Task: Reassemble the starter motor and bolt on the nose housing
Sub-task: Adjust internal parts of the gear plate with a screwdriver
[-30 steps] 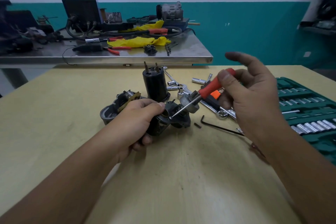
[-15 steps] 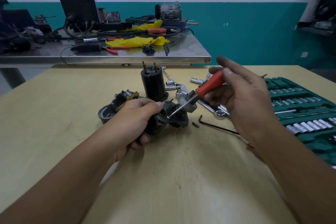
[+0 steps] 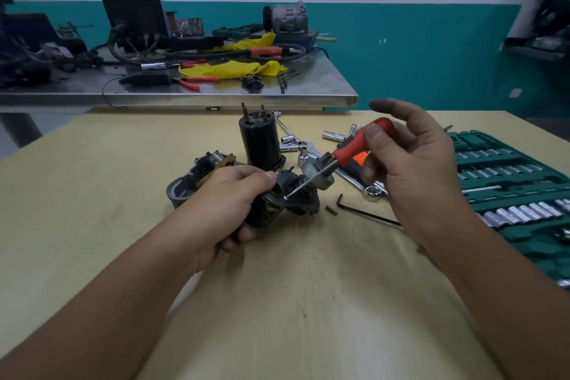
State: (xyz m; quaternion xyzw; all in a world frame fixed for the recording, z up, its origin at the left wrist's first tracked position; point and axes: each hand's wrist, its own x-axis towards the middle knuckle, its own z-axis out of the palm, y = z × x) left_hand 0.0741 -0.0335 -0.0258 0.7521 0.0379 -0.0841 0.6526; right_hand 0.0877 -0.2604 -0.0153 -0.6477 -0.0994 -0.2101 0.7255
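- The left hand (image 3: 228, 203) grips the dark starter motor body (image 3: 279, 205), fingers curled round it, holding it just above the wooden table (image 3: 308, 302), end face turned up and right
- On that face the screwdriver (image 3: 336, 160) tip meets a small screw (image 3: 285, 198); its long axis slants up and right, so the next turn runs along that line
- The right hand (image 3: 410, 170), nearer the tool, pinches the red handle, index finger lifted
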